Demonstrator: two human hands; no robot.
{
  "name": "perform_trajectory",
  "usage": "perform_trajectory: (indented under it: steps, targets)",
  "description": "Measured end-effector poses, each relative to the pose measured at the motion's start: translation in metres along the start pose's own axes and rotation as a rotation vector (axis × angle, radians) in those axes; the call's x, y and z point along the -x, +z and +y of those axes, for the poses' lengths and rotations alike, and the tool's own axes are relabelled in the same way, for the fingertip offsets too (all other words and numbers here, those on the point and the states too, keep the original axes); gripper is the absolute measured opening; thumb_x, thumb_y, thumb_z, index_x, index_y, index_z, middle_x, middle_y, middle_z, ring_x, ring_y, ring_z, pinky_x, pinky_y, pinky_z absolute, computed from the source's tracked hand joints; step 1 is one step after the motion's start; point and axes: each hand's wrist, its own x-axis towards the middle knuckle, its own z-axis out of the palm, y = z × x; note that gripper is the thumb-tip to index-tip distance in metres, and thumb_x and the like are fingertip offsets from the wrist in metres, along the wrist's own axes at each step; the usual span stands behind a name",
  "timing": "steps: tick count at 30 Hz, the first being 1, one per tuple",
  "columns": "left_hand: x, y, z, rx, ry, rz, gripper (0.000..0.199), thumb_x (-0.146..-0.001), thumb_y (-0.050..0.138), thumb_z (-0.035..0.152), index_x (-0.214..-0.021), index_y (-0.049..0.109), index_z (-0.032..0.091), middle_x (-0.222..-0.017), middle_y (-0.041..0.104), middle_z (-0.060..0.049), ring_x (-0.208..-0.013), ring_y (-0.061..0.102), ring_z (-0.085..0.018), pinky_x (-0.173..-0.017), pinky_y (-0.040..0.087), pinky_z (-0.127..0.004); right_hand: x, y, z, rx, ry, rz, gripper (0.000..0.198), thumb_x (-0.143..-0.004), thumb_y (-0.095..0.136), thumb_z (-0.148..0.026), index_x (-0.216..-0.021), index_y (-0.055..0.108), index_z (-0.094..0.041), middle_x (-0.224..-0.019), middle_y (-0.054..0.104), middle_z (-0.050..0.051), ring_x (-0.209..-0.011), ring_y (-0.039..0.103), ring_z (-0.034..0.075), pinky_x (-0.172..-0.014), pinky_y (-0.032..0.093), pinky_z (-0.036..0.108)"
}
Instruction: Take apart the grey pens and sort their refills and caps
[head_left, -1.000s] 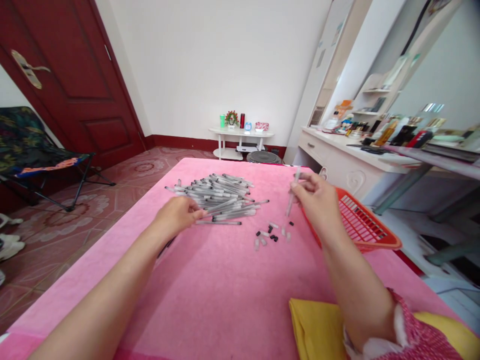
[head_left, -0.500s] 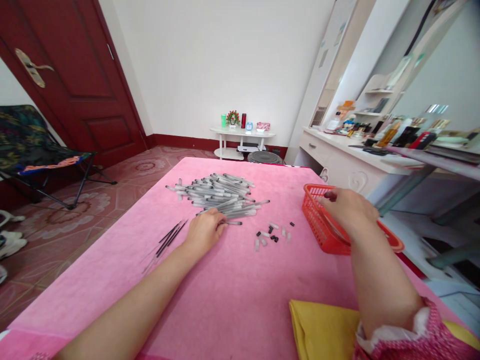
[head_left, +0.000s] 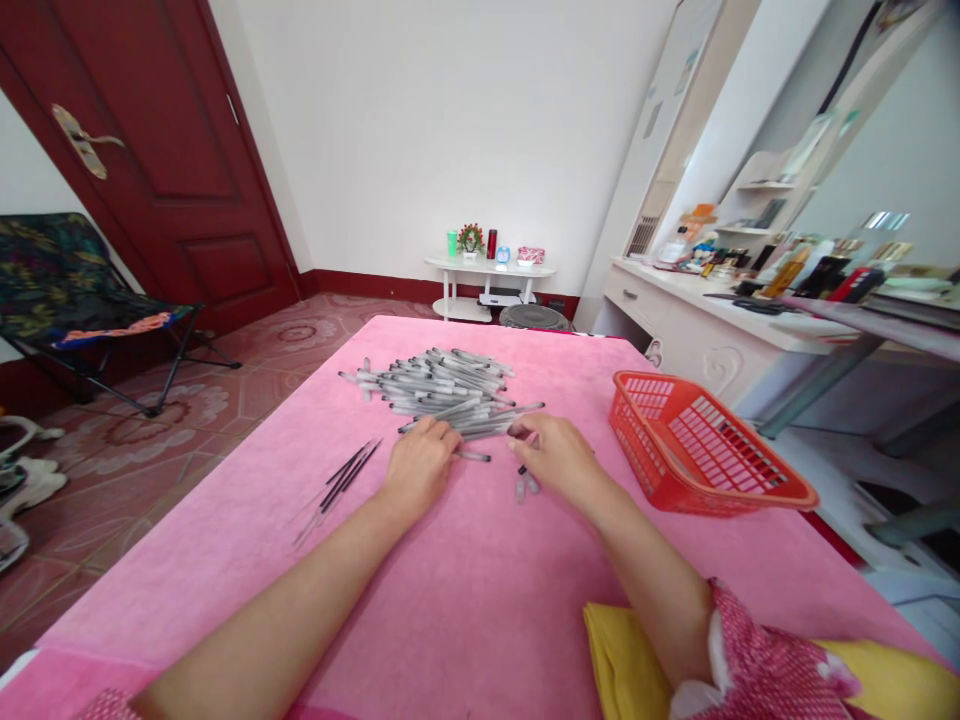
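A heap of clear pens with dark ends [head_left: 442,385] lies on the pink cloth [head_left: 450,600]. My left hand [head_left: 421,462] rests at its near edge, fingers curled round a pen [head_left: 474,457] whose dark end sticks out to the right. My right hand [head_left: 553,452] is at the heap's right side, thumb and fingers drawn together; what they pinch, if anything, cannot be made out. Just below it lie small clear and black pen caps and plugs [head_left: 533,484], partly hidden by that hand. Thin dark refills [head_left: 346,480] lie left of my left hand.
A red plastic basket [head_left: 675,490] stands at the table's right edge. Folded yellow cloth [head_left: 622,650] lies at the near right, under my right sleeve. Beyond are a dressing table [head_left: 697,320] with bottles, a folding chair [head_left: 82,310] and a low white table [head_left: 487,266].
My right hand has come left from over the red basket to the right side of the pen heap. My left hand stays by the same pen. The view has shifted slightly.
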Motion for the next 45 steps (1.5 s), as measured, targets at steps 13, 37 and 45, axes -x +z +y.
perform_trajectory:
  steps: [13,37,45]
  targets:
    - [-0.009,0.005,0.011,1.746,-0.493,0.329,0.039,-0.062,0.073,0.031,-0.095,0.057,0.017,-0.079,0.061,0.000,-0.070,0.058,-0.009,-0.053,0.043,-0.016,0.004,0.023,-0.017,-0.661,0.231,-0.274,0.044,-0.076,0.046,-0.056,-0.072,0.059,-0.014,-0.063,0.063,0.004,-0.046,0.057,0.011,-0.040,0.039,0.020]
    - [-0.002,0.006,0.016,1.840,-0.469,0.134,0.025,-0.062,0.075,0.025,-0.081,0.063,0.013,-0.080,0.069,-0.005,-0.070,0.065,-0.015,-0.067,0.051,-0.027,0.013,0.023,-0.033,-0.969,0.301,-0.453,0.043,-0.071,0.056,-0.056,-0.063,0.055,-0.014,-0.043,0.045,-0.005,-0.032,0.031,0.004,-0.036,0.021,0.018]
    - [-0.003,0.008,0.018,1.830,-0.512,0.181,0.024,-0.062,0.075,0.024,-0.080,0.063,0.012,-0.078,0.070,-0.005,-0.072,0.066,-0.018,-0.069,0.052,-0.030,0.018,0.023,-0.038,-0.219,0.108,0.019,0.030,-0.073,0.057,-0.045,-0.065,0.064,-0.017,-0.063,0.062,0.003,-0.063,0.054,0.013,-0.054,0.033,0.022]
